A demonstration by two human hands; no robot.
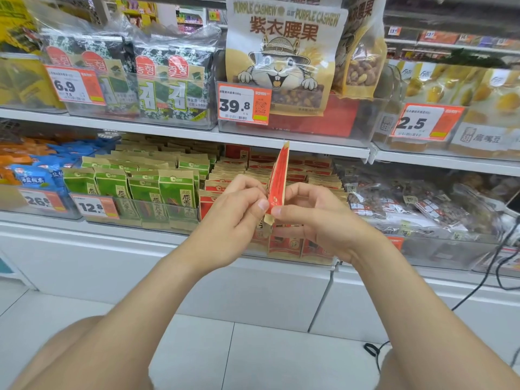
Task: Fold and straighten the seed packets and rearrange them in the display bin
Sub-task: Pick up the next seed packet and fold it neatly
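Both hands, left [239, 204] and right [306, 209], pinch one red packet [277, 178] edge-on, upright, before the bin [281, 249] of red packets.

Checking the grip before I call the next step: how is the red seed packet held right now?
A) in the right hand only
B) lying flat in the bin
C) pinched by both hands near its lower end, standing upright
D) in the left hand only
C: the left hand and the right hand both pinch the red seed packet near its lower end, its top pointing up.
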